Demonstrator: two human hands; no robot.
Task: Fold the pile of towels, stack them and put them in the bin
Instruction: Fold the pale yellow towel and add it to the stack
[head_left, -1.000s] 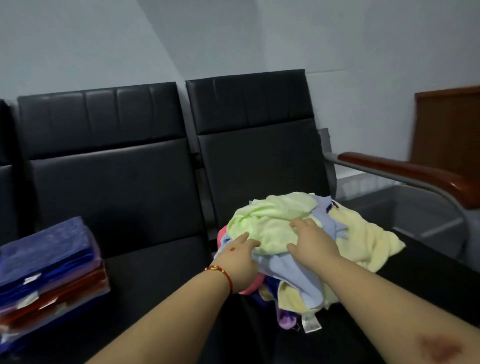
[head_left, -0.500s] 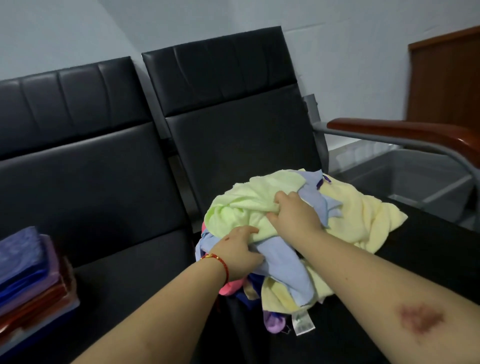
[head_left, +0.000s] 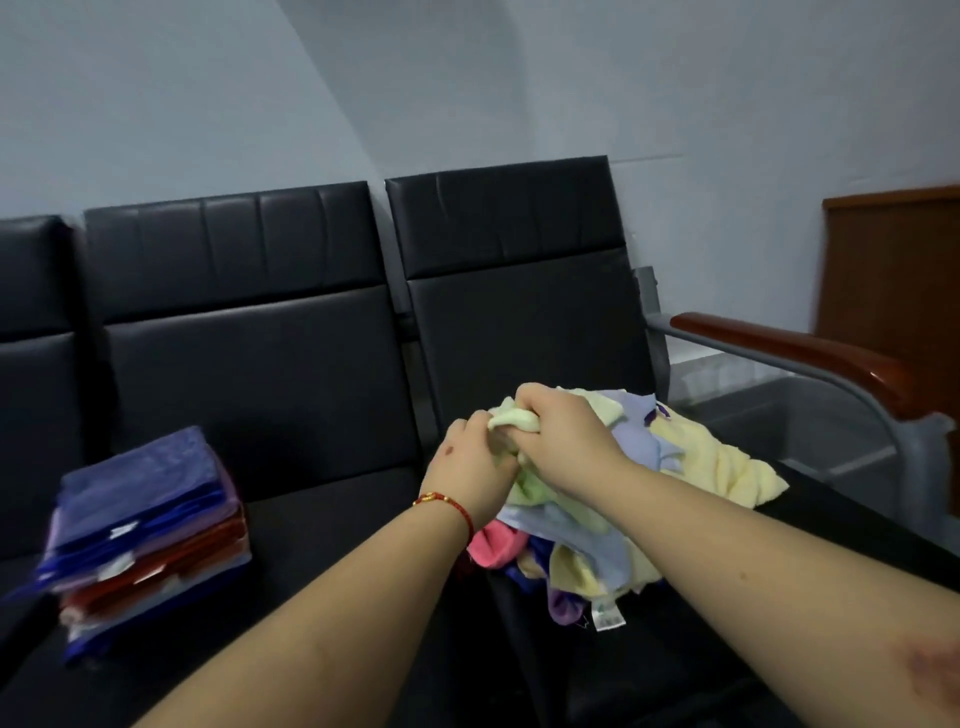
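Note:
A loose pile of towels (head_left: 696, 457) in yellow, lilac, pink and green lies on the right black seat. On top of it, my right hand (head_left: 566, 431) grips a bunched pale green towel (head_left: 511, 420). My left hand (head_left: 475, 467), with a red bracelet at the wrist, holds the same green towel from the left, just below the right hand. A stack of folded towels (head_left: 145, 525) in blue, purple and red sits on the middle seat at the left. A clear plastic bin (head_left: 810, 415) stands beyond the right armrest.
The row of black padded chairs (head_left: 260, 364) backs onto a grey wall. A brown wooden armrest on a grey metal frame (head_left: 795, 353) bounds the right seat. A brown wooden panel (head_left: 893, 270) stands at the far right.
Both hands have closed on the pale green towel and bunched it up at the top left of the pile. The view has swung back left, so the folded stack shows fully again.

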